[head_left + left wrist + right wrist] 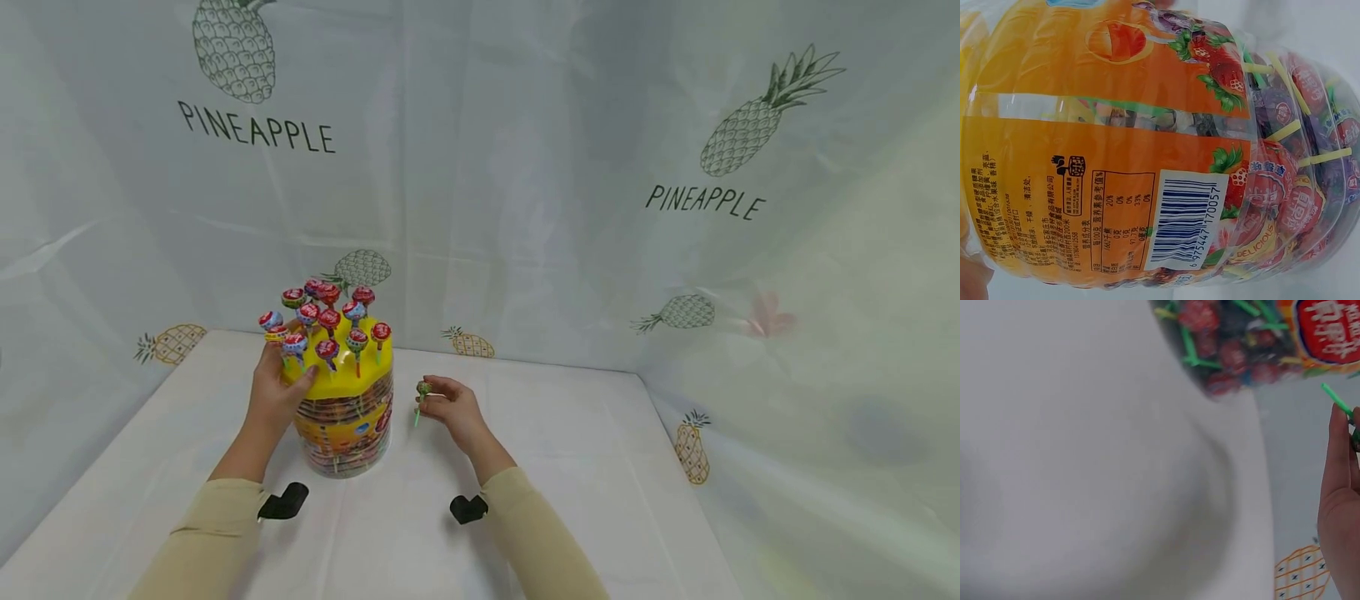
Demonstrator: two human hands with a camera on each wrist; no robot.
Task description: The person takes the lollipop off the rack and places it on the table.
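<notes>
A clear plastic jar [345, 437] of lollipops with a yellow lid [343, 386] stands on the left part of the table. Several wrapped lollipops [328, 320] stick upright out of the lid. My left hand [276, 392] grips the jar at the lid's left side, thumb at the front. The left wrist view is filled by the orange label [1041, 156] and wrapped candy inside the jar. To the right of the jar, my right hand [461, 414] pinches a green-wrapped lollipop [423, 388]. Its green stick [1335, 397] points away from the fingers in the right wrist view.
A white cloth covers the table [570, 467]. Behind and beside it hangs a pale curtain [517, 208] printed with pineapples. Each wrist carries a black device, the left one [285, 502] below the jar and the right one [468, 508] at the cuff.
</notes>
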